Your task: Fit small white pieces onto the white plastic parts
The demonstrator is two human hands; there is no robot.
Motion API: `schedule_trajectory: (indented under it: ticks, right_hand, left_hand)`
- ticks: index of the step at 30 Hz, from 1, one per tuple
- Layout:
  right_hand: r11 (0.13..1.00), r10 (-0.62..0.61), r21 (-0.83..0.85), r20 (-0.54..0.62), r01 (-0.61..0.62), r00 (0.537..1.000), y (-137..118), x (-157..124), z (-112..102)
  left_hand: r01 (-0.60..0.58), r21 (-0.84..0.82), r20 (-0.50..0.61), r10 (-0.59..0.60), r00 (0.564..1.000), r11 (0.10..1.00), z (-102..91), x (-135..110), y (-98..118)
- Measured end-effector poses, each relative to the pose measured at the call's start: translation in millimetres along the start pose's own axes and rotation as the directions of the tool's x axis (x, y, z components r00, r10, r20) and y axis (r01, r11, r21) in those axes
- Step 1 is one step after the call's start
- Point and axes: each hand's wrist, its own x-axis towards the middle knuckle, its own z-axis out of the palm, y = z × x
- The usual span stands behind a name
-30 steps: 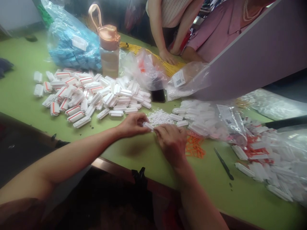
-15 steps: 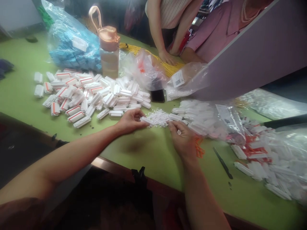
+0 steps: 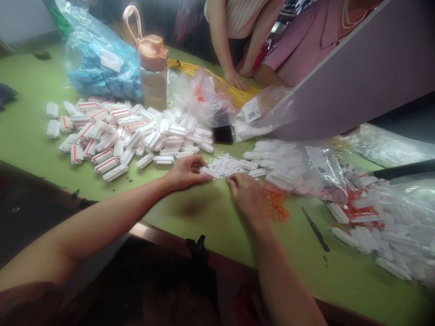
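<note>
My left hand (image 3: 186, 172) is closed on a white plastic housing (image 3: 209, 172), held level at the near left edge of a heap of tiny white pieces (image 3: 225, 164). Just right of it, my right hand (image 3: 246, 190) has thumb and forefinger pinched together at the heap's near edge. Whatever those fingertips hold is too small to make out. Thin orange strips (image 3: 277, 206) lie beside the right hand. Beyond my left hand spreads a pile of white housings (image 3: 136, 131), some with an orange-red stripe.
A drink bottle (image 3: 153, 72) stands by a blue plastic bag (image 3: 102, 68). A phone (image 3: 223, 135) lies behind the heap. Bagged white parts (image 3: 285, 163), a dark slim tool (image 3: 316, 229) and more white and red parts (image 3: 370, 217) are on the right. Another person's hand (image 3: 236, 80) rests on yellow strands (image 3: 244, 95).
My right hand has moved left along the heap's near edge towards the housing, uncovering more orange strips. The small white piece seen in its palm is out of sight. My left hand stays put.
</note>
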Motion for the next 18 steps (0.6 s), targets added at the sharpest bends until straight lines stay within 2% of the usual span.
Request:
schedule_trajectory:
  ticks: [4,7,11,18]
  right_hand:
    - [0.939,0.001,0.345,-0.021,0.007,1.000,-10,-5,-8]
    - [0.877,-0.031,0.477,-0.053,0.053,0.998,-19,-7,-8]
    - [0.842,-0.121,0.509,-0.147,0.180,0.982,-23,-5,-1]
    - [0.868,-0.128,0.454,-0.190,0.203,0.973,-25,-5,4]
  left_hand:
    - [0.021,-0.024,0.039,-0.020,0.999,0.999,0.8,-2,3]
    - [0.018,-0.051,0.064,-0.014,0.998,0.999,1.6,-3,5]
    - [0.012,-0.078,0.097,-0.004,0.995,0.997,2.7,-3,5]
    - [-0.016,-0.081,0.120,0.025,0.992,0.997,3.8,-4,6]
